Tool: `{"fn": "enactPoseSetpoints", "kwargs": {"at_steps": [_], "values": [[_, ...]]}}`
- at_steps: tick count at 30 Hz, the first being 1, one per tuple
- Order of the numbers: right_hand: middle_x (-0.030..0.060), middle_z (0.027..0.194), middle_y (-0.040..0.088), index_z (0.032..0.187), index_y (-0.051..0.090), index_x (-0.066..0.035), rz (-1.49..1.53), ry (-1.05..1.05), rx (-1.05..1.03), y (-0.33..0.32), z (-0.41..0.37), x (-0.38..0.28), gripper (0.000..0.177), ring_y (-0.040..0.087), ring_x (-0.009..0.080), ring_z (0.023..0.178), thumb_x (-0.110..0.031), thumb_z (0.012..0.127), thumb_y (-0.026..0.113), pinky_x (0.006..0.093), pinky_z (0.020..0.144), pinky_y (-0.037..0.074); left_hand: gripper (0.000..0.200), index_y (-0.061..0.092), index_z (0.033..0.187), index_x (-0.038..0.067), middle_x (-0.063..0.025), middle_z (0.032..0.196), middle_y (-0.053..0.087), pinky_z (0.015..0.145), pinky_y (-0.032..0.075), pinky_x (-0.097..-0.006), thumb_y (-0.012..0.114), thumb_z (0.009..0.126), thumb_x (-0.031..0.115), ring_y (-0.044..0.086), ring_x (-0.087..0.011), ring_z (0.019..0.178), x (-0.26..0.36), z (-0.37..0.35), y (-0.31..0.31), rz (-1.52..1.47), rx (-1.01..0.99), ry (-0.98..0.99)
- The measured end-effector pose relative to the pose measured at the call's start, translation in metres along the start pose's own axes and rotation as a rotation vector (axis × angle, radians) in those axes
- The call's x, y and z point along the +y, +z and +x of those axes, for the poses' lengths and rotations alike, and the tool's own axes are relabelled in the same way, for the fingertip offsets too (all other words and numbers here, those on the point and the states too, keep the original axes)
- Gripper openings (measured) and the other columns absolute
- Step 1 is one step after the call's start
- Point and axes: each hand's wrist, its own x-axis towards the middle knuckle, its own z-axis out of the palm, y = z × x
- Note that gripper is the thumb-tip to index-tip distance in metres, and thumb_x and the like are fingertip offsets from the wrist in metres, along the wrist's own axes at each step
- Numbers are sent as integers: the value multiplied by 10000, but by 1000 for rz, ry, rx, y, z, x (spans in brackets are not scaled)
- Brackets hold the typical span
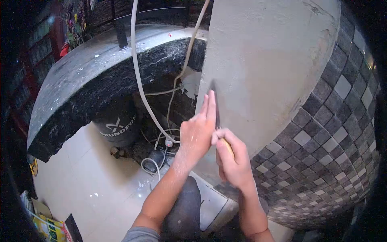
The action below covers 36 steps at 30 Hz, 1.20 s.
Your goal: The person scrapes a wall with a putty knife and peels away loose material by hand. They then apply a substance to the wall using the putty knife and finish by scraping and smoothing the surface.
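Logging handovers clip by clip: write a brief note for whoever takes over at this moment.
Left hand: fingers flat on the trowel blade, pressing it to the edge of the column.
Right hand: grip shut on the trowel's wooden handle.
Done: the column face above carries smooth grey plaster.
Left: the edge under the blade looks unfinished; mosaic tiles beside it are bare.

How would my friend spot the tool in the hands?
Find the big grey pillar above the checkered tiles. At its left edge the left hand lies flat on a thin dark blade, and the right hand grips the wooden handle. That trowel is straight and dark, unlike the curvy white cables nearby.
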Motion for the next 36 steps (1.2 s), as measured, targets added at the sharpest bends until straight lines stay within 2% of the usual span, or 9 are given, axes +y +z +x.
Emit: {"fn": "enactPoseSetpoints", "kwargs": {"at_steps": [4,6,10,13,15,19,20,24,36], "values": [[-4,744,522,968,579,-50,-30,-37,28,13,13,20,112,453,46,496,-114,1013,499,245,414,343,920,190,1563,-41,-281,1433,520,725,598,-444,642,779,122,717,-389,935,-20,15,5,25,-74,-163],[11,826,546,1001,586,-40,-169,-347,47,13,15,38,121,469,41,572,-123,1015,499,240,498,383,929,183,1562,-46,-275,1449,507,735,595,-455,652,781,136,712,-389,948,-16,4,-1,-12,-61,-79],[-2,797,545,1029,618,-51,-19,121,-123,-16,-61,13,161,491,43,625,-169,1037,510,237,545,401,950,234,1590,84,-225,1407,556,859,560,-482,735,788,180,675,-397,1052,-8,-45,-11,-179,-200,-13],[112,1024,679,1130,635,-5,-122,424,-209,-52,-132,46,204,626,185,950,-125,1006,526,340,893,493,810,355,1550,70,-182,1244,676,835,580,-398,729,837,152,722,-336,920,-17,-72,-20,-417,-526,-96],[119,1065,677,1161,634,-5,-90,572,-263,-71,-191,84,234,627,190,1022,-150,1012,527,350,945,482,762,391,1534,59,-152,1133,704,809,578,-388,708,842,107,710,-291,843,-22,-80,-28,-760,-400,-181],[42,937,646,1115,630,-37,-152,439,-330,-62,-267,139,202,643,157,819,-184,1037,515,324,754,518,472,633,1292,-7,-140,1092,733,729,570,-348,691,828,55,719,-254,840,-11,-85,-91,-959,-63,-110],[112,1130,677,1195,627,-33,-106,574,-422,-59,-281,157,264,622,204,1063,-195,1027,506,359,978,471,385,664,1193,-15,-147,1076,734,707,572,-362,706,815,47,720,-253,842,-6,-96,-102,-1060,99,34],[199,975,665,1168,598,-80,-201,583,-428,-15,-302,199,246,665,353,923,-252,1024,496,435,838,510,487,609,1357,205,-43,842,722,525,416,-273,638,898,42,585,-146,601,36,-88,-144,-1504,356,511],[220,994,664,1151,586,-103,-299,567,-488,4,-298,226,220,655,426,952,-243,1003,503,486,823,510,595,602,1421,288,-9,795,712,443,349,-211,563,908,-11,579,-117,555,61,-80,-197,-1859,-200,717]]}}
